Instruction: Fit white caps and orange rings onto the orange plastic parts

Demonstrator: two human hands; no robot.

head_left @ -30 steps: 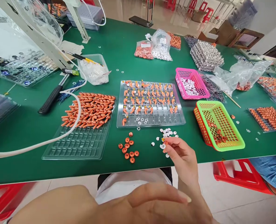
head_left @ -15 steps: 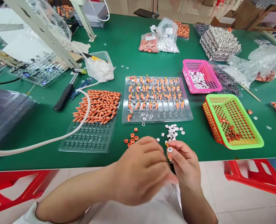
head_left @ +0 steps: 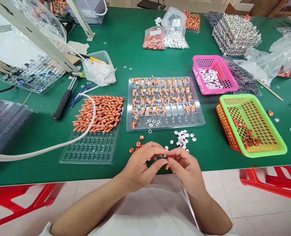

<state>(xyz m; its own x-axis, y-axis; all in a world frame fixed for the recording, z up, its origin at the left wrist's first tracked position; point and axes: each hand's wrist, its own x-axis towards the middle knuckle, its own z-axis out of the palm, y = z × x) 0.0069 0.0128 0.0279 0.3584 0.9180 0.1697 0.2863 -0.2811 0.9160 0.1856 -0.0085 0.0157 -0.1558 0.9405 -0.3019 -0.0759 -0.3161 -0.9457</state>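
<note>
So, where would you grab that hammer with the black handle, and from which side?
Probably around its thick black handle, with the left hand coming from the near side. The handle is long, lies uncovered, and its end points toward the near edge of the green table, while the head is crowded by the slanting post.

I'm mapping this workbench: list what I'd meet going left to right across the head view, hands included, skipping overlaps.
Clear plastic stack, hammer's black handle, pile of orange pieces, left hand, right hand, lime-green basket.
</note>
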